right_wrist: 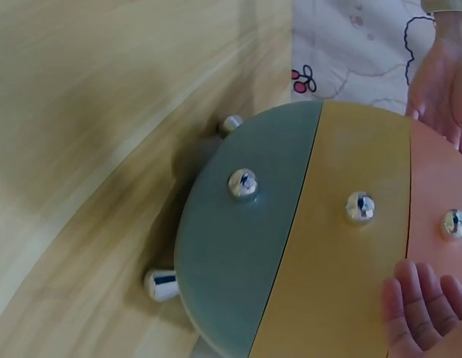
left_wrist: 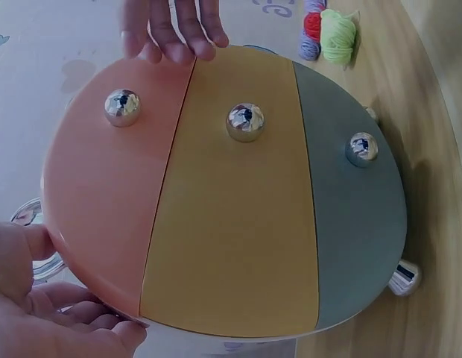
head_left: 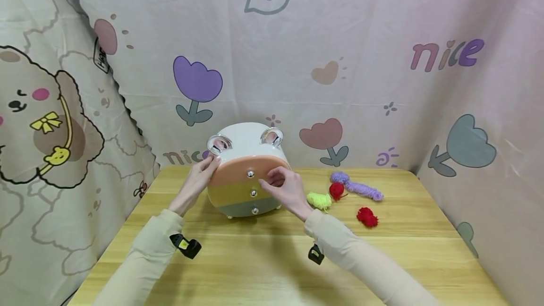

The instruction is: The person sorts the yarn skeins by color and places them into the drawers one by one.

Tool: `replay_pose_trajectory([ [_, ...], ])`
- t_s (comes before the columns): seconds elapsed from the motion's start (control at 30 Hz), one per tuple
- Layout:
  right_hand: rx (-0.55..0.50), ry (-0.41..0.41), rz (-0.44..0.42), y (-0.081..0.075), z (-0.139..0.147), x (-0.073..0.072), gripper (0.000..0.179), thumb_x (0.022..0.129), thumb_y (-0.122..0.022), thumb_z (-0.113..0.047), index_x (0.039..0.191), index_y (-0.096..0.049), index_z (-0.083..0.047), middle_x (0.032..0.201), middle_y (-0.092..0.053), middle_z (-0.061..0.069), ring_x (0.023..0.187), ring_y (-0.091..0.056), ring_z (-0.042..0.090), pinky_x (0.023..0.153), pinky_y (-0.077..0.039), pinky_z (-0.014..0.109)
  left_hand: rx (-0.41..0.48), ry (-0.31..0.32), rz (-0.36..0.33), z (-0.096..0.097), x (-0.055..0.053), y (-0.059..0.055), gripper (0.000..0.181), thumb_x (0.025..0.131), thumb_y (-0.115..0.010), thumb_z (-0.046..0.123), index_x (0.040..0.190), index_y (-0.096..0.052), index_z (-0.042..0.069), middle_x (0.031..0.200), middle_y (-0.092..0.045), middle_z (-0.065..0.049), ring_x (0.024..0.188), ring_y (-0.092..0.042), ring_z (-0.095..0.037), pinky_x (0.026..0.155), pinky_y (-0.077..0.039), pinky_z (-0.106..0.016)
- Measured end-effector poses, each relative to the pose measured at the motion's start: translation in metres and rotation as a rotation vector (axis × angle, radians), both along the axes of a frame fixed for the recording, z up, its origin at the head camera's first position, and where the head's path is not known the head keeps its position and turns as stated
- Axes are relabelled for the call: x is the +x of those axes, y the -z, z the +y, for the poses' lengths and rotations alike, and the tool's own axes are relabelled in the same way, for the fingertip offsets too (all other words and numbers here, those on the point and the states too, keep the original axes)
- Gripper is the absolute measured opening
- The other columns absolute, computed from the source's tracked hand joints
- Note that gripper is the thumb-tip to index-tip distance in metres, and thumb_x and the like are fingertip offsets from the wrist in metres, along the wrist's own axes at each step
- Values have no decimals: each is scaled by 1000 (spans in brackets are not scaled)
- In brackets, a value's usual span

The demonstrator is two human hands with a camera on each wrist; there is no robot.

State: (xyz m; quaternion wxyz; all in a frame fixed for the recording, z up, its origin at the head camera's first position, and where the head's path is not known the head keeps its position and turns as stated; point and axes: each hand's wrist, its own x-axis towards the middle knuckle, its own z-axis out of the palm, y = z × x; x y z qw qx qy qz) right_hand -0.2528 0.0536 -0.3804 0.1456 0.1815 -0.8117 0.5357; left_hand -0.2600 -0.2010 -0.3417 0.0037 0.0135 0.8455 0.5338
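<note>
Gripping the drawer box (head_left: 237, 179), on the table (head_left: 255, 259), by its upper-left edge with the left hand (head_left: 197, 181), presumably for steadiness. Holding nothing in the right hand (head_left: 290, 191), with fingers loosely bent near the silver knobs (head_left: 253, 193), probably for reach.

In this right wrist view, we see the front of a rounded box (right_wrist: 343, 291), which has a grey-green band (right_wrist: 238, 253) at left, a yellow band (right_wrist: 358, 149) in the middle and a pink band (right_wrist: 436, 179) at right, cut by the frame. On each band we find one shiny silver knob (right_wrist: 360, 207). Two silver feet (right_wrist: 162, 285) stick out toward the wooden table (right_wrist: 97, 119). The right hand (right_wrist: 431, 317), at the lower right, has its fingers before the yellow and pink bands; whether they touch, we cannot tell. The left hand (right_wrist: 440, 86) is at the box's far edge, near a printed cloth (right_wrist: 346, 60).
</note>
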Motion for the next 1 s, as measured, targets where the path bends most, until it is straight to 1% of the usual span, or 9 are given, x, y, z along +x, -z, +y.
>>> replay_pose_trajectory([
  [0.13, -35, 9, -1, 1, -11, -3, 24, 82, -83, -20, 91, -70, -2, 84, -76, 14, 71, -73, 17, 65, -60, 18, -4, 2, -2, -2, 0, 0, 70, 107, -42, 44, 159, -20, 2, 168, -15, -14, 158, -10, -34, 130, -15, -48],
  [0.27, -67, 9, -23, 2, -20, -5, 25, 81, -84, -23, 88, -70, -4, 82, -75, 12, 69, -72, 12, 63, -60, 18, -5, 8, -1, -4, -1, 0, 71, 107, -41, 44, 159, -19, 1, 168, -14, -14, 158, -9, -35, 130, -15, -49],
  [0.33, -75, 8, -21, 2, -25, -6, 24, 81, -85, -23, 87, -71, -4, 81, -75, 11, 67, -71, 11, 62, -59, 18, -4, 9, -1, -4, -1, 1, 70, 107, -41, 44, 158, -20, 1, 168, -14, -14, 158, -10, -35, 130, -15, -49],
  [0.43, -78, 12, 12, 3, -30, -7, 23, 81, -85, -21, 86, -72, -3, 79, -76, 13, 66, -71, 13, 61, -59, 17, -6, 11, -3, -4, -2, 1, 70, 107, -41, 44, 158, -20, 1, 168, -13, -13, 158, -9, -35, 130, -16, -49],
  [0.57, -75, 44, 49, 4, -35, -9, 21, 80, -85, -20, 84, -73, -3, 77, -76, 13, 65, -72, 15, 60, -57, 16, -4, 15, -15, -4, -3, 0, 70, 108, -41, 44, 159, -18, 1, 169, -12, -12, 158, -7, -34, 130, -14, -48],
  [0.83, -106, 58, 56, 5, -40, -7, 18, 82, -83, -17, 87, -75, -2, 82, -78, 14, 71, -76, 25, 62, -58, 14, -6, 23, -27, -4, -2, 0, 72, 107, -42, 45, 159, -18, 2, 169, -12, -12, 158, -6, -34, 130, -14, -49],
  [1.0, -114, 75, 84, 6, -42, -8, 15, 82, -82, -14, 85, -75, -1, 80, -78, 14, 71, -76, 24, 63, -59, 14, 0, 37, -26, -5, -2, -1, 72, 107, -43, 45, 159, -18, 1, 169, -11, -12, 158, -6, -34, 130, -14, -50],
])
